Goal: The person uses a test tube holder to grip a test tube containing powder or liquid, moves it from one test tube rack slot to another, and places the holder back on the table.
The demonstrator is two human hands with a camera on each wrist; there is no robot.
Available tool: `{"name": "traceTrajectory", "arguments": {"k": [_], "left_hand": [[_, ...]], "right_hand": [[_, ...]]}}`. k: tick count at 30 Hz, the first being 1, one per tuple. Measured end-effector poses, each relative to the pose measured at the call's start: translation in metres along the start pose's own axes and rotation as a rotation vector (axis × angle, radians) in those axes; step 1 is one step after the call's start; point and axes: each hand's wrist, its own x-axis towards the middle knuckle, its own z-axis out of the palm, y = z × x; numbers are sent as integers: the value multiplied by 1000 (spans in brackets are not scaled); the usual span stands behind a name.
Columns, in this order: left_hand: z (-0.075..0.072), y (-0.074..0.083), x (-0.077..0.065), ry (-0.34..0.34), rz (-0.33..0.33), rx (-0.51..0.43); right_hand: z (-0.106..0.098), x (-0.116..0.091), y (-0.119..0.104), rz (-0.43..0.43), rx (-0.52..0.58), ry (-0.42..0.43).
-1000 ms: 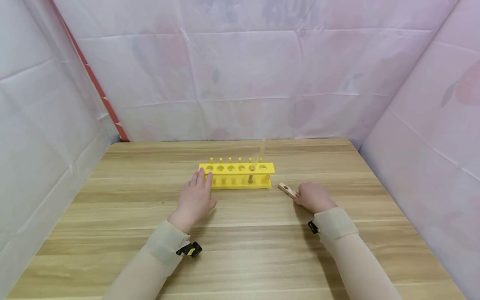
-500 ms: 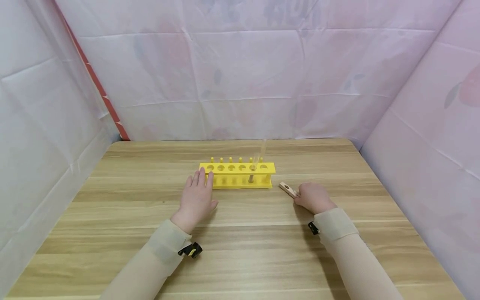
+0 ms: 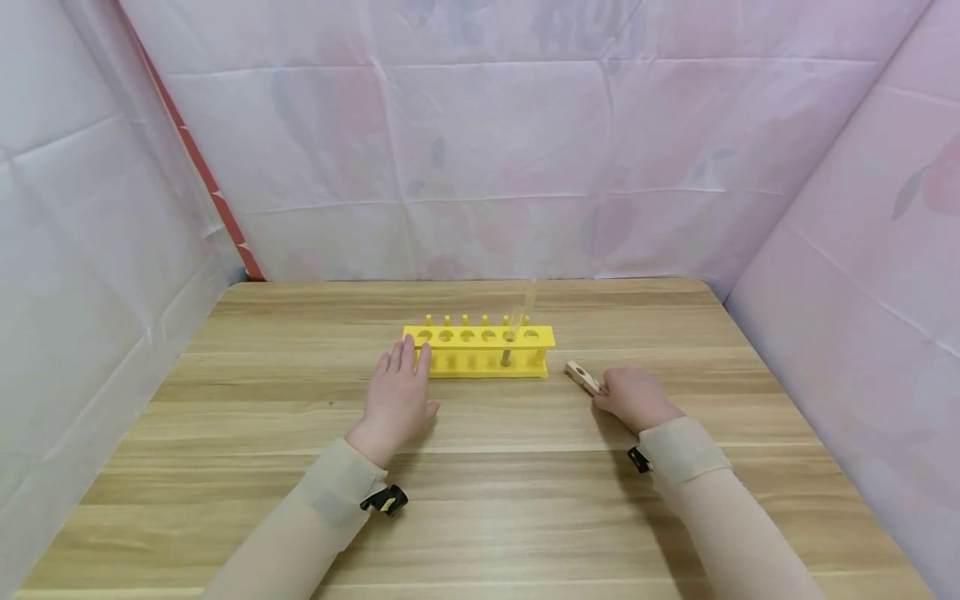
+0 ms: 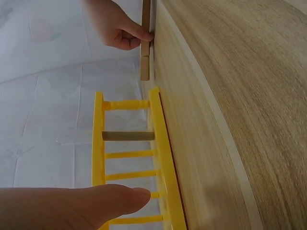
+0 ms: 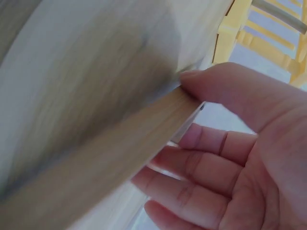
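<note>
Yellow rack [image 3: 480,344] on table [image 3: 495,517], test tube [image 3: 506,358] within, left hand [image 3: 393,404] at rack's left end, fingers extended, right hand [image 3: 637,397] right of rack, fingers pinching wooden clip [image 3: 582,377]

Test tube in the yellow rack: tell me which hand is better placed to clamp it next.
Right, probably: the right hand grips the wooden clamp beside the yellow rack, nearer the test tube; the left hand is at the rack's opposite end, holding no tool.

narrow gap between yellow rack [image 3: 480,343] and wooden clamp [image 3: 584,380], tube [image 3: 514,321] jutting upward, passage over nearer tabletop [image 3: 502,508]
</note>
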Motion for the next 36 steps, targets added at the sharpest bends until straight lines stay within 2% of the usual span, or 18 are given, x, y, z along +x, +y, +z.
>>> {"name": "traceTrajectory", "arguments": {"k": [7, 14, 26, 36], "left_hand": [[-1, 0, -1, 17, 3, -1], [-2, 1, -3, 9, 2, 23], [-2, 2, -3, 16, 0, 11], [-1, 2, -2, 3, -11, 13]], "right_hand": [[-5, -5, 3, -41, -22, 36], [-8, -12, 0, -43, -48, 47], [-5, -14, 13, -51, 73, 118], [1, -17, 17, -75, 68, 201]]}}
